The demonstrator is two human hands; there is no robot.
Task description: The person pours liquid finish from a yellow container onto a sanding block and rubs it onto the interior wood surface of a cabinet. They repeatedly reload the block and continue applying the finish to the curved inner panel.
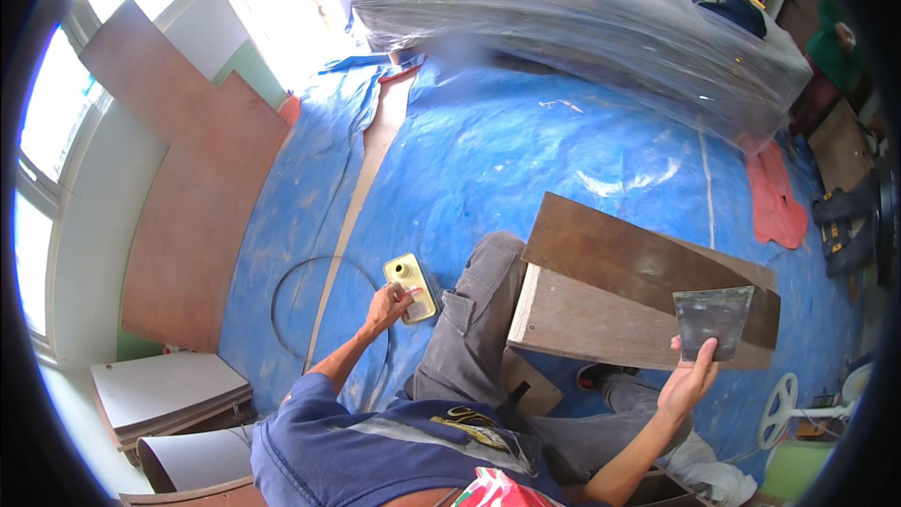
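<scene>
Much of the person's lower body is hidden under grey trousers and the blue shirt that fills the bottom centre of the frame, and the picture's rim darkens so that the far right edge is hard to read. Left of centre, the left hand is closed at the fingertips on what looks like a small red cap, pinched right at the yellow can, a flat rectangular tin lying on the blue tarp with its round spout facing up; the hand covers the can's near corner. At lower right, the right hand holds a wide metal scraper, thumb across the lower edge of the blade and fingers behind it (those fingers cannot be seen). The blade stands before the right end of the brown board, a dark panel stacked on a paler one resting across the person's knee; a shoe peeks out below its lower edge. Along the top a long bundle wrapped in clear plastic is cut off by the frame. Open tarp lies between that bundle and the board, crossed by a thin wire hoop at left. Flat white sheets sit in the lower left corner, and brown panels lean on the left wall.
</scene>
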